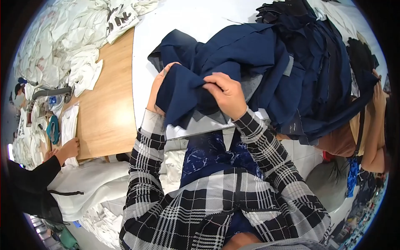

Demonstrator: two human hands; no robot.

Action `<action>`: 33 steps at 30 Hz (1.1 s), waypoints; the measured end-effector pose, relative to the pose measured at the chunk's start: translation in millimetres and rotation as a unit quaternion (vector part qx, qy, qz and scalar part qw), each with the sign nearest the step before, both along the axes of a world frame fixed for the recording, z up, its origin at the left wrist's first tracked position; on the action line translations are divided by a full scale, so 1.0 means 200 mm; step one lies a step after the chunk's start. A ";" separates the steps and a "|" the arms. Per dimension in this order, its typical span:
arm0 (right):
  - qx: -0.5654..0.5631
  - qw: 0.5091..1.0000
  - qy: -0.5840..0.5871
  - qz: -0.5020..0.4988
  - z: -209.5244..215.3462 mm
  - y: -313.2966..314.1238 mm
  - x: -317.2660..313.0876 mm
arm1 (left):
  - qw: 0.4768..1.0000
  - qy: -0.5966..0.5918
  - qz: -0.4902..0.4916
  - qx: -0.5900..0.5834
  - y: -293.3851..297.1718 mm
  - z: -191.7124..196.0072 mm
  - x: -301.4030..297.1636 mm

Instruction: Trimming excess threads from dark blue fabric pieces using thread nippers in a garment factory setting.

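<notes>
Head view: both hands, left hand (157, 89) and right hand (227, 95), grip a dark navy cloth piece (187, 89) at the white table (146, 50) edge (bare room toward eleven o'clock); navy fabric heap (308, 71) crowds two o'clock.

Left of the fingers (166, 73), bare white counter (143, 50) and wooden counter (104, 108) lie open. To their right, a tall heap of navy cloth pieces (316, 71) blocks passage. Beyond them, white counter stays bare.
</notes>
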State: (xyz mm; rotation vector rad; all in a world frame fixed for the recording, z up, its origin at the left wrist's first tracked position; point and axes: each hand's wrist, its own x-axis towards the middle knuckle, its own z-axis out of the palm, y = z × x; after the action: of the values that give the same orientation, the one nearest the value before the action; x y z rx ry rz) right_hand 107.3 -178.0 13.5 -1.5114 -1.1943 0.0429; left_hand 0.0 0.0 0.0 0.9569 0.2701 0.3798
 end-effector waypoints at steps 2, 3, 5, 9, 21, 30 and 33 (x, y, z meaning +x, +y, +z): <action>-0.031 0.999 -0.003 -0.039 -0.01 -0.04 0.03 | 0.976 0.152 0.131 0.079 -0.06 -0.01 -0.02; -0.049 0.997 -0.006 -0.056 -0.02 -0.03 -0.01 | 0.934 0.209 0.174 0.230 -0.01 -0.05 -0.09; -0.078 0.993 -0.038 -0.080 0.01 -0.04 0.09 | 0.794 0.114 0.340 0.490 0.00 -0.11 -0.11; -0.104 0.986 -0.057 -0.115 0.06 -0.09 0.11 | 0.840 0.044 0.243 0.482 -0.39 0.08 -0.13; -0.173 0.985 0.002 0.020 0.12 -0.28 0.22 | 0.989 0.059 -0.067 0.114 -0.37 0.01 0.09; -0.197 0.907 0.368 0.064 0.07 -0.35 0.21 | 0.978 0.108 -0.174 0.041 -0.35 0.01 0.10; -0.166 0.926 0.334 0.059 0.06 -0.37 0.21 | 0.977 0.108 -0.180 0.043 -0.36 0.00 0.11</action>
State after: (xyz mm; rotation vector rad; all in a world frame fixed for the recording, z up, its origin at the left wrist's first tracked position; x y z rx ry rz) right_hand 149.0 -251.7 25.4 -1.5253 -0.7355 0.8152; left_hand 21.1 -71.8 0.2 1.1104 0.2722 -0.0465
